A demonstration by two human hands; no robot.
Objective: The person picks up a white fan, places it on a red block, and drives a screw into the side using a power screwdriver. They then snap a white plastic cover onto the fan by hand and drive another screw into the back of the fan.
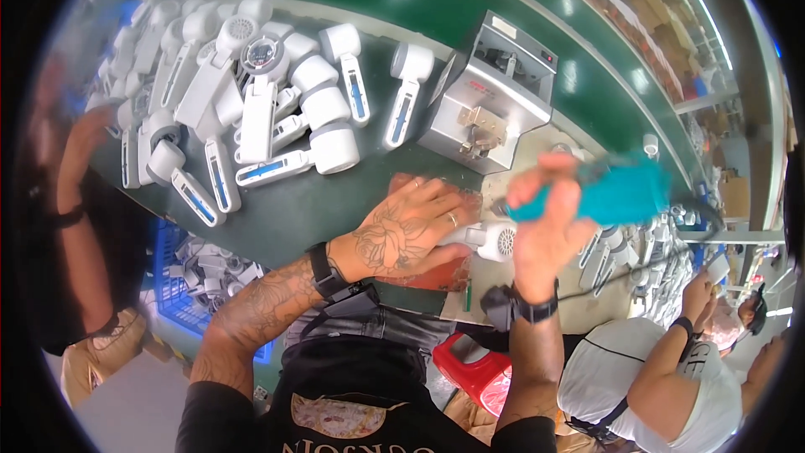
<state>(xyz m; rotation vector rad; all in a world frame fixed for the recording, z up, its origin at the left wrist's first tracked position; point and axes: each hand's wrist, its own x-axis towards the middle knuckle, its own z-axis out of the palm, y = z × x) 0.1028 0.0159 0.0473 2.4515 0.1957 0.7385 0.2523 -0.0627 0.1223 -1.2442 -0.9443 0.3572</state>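
Note:
My left hand is closed on the handle of a white handheld fan, pressing it down over a reddish-brown mat. The fan's round vented head points right, and much of its handle is hidden under my fingers. My right hand, blurred by motion, is wrapped round a teal power screwdriver just above and right of that fan head. The driver's tip points left. A dark cord trails from its right end.
White fans with blue-striped handles crowd the left of the green table. A grey metal machine stands at the back; more fans lie right. A blue crate holds white parts. Other people work on both sides.

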